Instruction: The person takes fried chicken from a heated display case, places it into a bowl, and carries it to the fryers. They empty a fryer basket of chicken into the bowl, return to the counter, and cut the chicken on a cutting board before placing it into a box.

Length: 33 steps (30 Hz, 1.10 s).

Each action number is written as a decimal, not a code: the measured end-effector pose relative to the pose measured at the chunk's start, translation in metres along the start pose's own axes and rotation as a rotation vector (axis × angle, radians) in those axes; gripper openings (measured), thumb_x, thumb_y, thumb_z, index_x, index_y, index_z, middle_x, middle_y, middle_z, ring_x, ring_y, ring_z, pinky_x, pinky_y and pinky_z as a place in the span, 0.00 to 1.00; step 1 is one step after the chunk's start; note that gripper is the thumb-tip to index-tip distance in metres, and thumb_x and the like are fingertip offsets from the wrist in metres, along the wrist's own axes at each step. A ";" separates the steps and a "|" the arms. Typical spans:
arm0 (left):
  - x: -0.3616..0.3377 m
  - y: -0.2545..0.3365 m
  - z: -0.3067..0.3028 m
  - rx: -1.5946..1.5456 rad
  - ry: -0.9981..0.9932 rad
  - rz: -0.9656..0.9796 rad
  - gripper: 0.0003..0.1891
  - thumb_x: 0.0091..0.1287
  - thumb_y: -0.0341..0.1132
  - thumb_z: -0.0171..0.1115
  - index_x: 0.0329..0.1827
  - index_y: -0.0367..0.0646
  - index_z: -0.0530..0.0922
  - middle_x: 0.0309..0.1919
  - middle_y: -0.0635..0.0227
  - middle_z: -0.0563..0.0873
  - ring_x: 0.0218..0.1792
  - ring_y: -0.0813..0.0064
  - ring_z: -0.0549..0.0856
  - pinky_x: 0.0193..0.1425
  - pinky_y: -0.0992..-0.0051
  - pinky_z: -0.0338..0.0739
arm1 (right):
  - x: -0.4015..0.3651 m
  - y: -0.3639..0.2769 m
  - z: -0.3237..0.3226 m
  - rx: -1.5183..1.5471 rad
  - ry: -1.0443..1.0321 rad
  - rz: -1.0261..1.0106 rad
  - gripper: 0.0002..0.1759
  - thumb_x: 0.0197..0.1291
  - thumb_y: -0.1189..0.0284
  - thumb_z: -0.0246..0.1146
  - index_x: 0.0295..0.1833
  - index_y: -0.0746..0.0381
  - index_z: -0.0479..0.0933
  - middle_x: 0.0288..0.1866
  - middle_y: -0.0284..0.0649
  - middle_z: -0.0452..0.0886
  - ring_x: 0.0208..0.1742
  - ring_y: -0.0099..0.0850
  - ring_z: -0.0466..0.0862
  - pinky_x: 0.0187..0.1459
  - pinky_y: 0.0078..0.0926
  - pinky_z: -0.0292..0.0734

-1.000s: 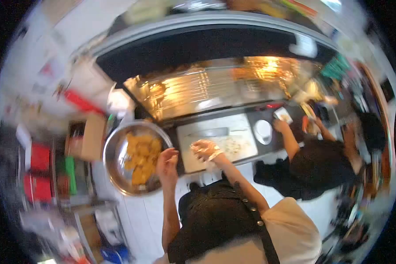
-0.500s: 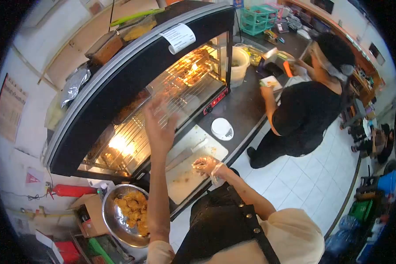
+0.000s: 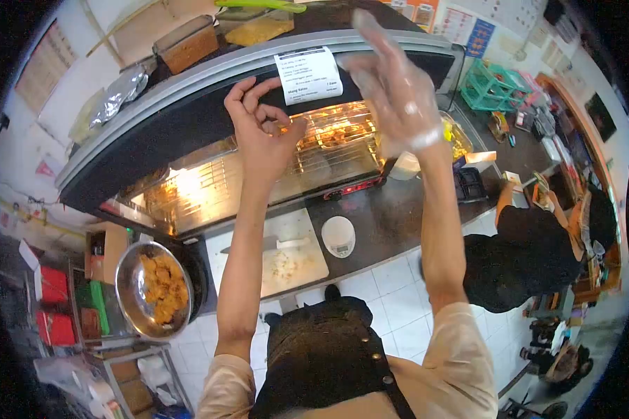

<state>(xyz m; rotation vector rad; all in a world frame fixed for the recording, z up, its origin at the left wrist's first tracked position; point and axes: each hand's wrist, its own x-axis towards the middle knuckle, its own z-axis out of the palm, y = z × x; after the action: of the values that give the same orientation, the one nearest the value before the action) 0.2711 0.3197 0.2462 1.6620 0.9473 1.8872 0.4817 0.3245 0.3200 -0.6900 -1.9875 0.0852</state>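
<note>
My left hand (image 3: pixel 262 129), bare, is raised in front of the food warmer's black top edge (image 3: pixel 210 115). Its fingers are loosely curled, the thumb stands apart, and one fingertip is right at the left edge of a printed paper slip (image 3: pixel 310 75). That slip hangs over the warmer's front. To the slip's right, my right hand (image 3: pixel 402 98) wears a clear plastic glove, fingers spread, slightly blurred. Behind the glass, browned food (image 3: pixel 339 133) lies on lit wire racks. Below my hands, a knife (image 3: pixel 286 244) rests on a white cutting board (image 3: pixel 307 269) with crumbs.
A small white scale (image 3: pixel 338 235) stands right of the board. At lower left is a steel bowl (image 3: pixel 127 290) of orange-brown coated pieces. A person in black (image 3: pixel 524 258) works at the counter on the right. Green baskets (image 3: pixel 493 87) stand at the back right.
My view has turned right. My right hand has risen from over the cutting board to the warmer's top edge. My left hand has moved up beside the paper slip, its fingers now curled.
</note>
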 end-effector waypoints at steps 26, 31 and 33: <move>-0.084 -0.042 0.031 -0.125 0.053 -0.255 0.28 0.60 0.17 0.65 0.59 0.38 0.60 0.43 0.56 0.87 0.29 0.89 0.79 0.28 0.89 0.70 | 0.053 0.031 0.011 -0.197 -0.130 -0.230 0.27 0.61 0.77 0.57 0.66 0.68 0.61 0.33 0.52 0.80 0.37 0.52 0.81 0.42 0.45 0.75; -0.086 -0.048 0.028 -0.030 0.057 -0.273 0.29 0.59 0.18 0.66 0.60 0.38 0.61 0.42 0.58 0.88 0.24 0.88 0.77 0.27 0.88 0.69 | 0.056 0.017 0.007 -0.267 -0.230 -0.086 0.29 0.61 0.77 0.57 0.67 0.67 0.61 0.34 0.53 0.81 0.39 0.50 0.83 0.44 0.43 0.77; -0.085 -0.049 0.027 -0.005 0.050 -0.287 0.31 0.59 0.17 0.66 0.63 0.38 0.59 0.47 0.58 0.85 0.26 0.86 0.78 0.30 0.87 0.73 | 0.057 0.021 0.009 -0.282 -0.240 -0.087 0.29 0.61 0.76 0.58 0.68 0.66 0.61 0.35 0.54 0.81 0.40 0.50 0.83 0.45 0.43 0.77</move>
<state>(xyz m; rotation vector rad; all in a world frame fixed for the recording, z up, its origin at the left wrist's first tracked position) 0.3071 0.2961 0.1540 1.3962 1.1337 1.7414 0.4635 0.3726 0.3533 -0.8008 -2.2833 -0.1757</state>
